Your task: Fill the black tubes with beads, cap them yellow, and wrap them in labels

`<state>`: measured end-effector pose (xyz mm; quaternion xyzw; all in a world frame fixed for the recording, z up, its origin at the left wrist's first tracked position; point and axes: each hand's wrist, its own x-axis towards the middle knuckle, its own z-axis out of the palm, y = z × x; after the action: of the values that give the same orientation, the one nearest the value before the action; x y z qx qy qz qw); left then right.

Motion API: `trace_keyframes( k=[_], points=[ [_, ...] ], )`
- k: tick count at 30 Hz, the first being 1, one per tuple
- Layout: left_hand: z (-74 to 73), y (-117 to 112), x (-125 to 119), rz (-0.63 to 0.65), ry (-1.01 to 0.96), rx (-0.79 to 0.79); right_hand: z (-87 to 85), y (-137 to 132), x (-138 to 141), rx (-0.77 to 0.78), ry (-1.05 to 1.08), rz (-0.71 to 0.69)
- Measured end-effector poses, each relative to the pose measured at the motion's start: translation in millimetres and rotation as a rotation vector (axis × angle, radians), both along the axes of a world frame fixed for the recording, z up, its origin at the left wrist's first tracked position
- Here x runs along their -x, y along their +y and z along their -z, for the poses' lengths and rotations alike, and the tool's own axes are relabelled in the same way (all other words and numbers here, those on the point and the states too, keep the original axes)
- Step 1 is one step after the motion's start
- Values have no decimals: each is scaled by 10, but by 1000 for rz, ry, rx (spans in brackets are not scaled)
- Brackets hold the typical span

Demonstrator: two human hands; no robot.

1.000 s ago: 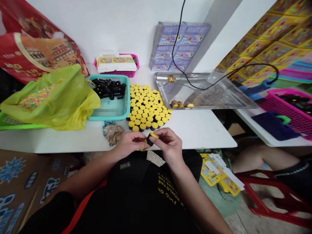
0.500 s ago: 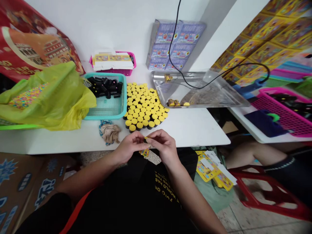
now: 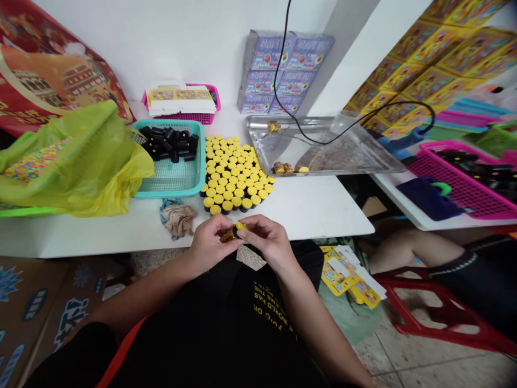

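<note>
My left hand (image 3: 209,245) and my right hand (image 3: 267,240) meet above the table's front edge. Their fingers pinch a small black tube (image 3: 231,234) with yellow and gold on it, partly hidden by my fingertips. Just below them, a speckled beige cork-like scrap (image 3: 251,257) rests on my black shirt (image 3: 246,302). Beyond my hands, a dense block of upright black tubes with yellow caps (image 3: 230,175) stands on the white table (image 3: 315,213). A crumpled beige cloth (image 3: 178,220) lies near my left hand.
A teal basket (image 3: 168,186) holds black tubes. A steel tray (image 3: 323,160) holds a few gold-wrapped pieces and a cable. A yellow-green bag (image 3: 89,178) holds colourful beads. Stacked boxes (image 3: 283,73) stand behind. Another person's leg (image 3: 412,253) and a red stool (image 3: 436,312) are at right.
The tube between my fingers has turned, showing more yellow and gold. The small printed piece below my hands earlier is out of sight. The whole view has shifted slightly.
</note>
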<state>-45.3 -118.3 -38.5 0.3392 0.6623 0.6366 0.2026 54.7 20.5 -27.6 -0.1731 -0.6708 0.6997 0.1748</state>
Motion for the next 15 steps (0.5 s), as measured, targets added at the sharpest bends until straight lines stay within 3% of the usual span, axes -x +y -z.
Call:
trace_keyframes(
  k=[4, 10, 15],
  points=[
    [13, -7, -21, -33, 174, 8, 20, -12, -6, -45, 19, -3],
    [0, 1, -36, 29, 55, 14, 42, -66, -1, -158, 81, 95],
    [-48, -10, -64, -71, 231, 26, 32, -106, 3, -211, 129, 123]
  ],
)
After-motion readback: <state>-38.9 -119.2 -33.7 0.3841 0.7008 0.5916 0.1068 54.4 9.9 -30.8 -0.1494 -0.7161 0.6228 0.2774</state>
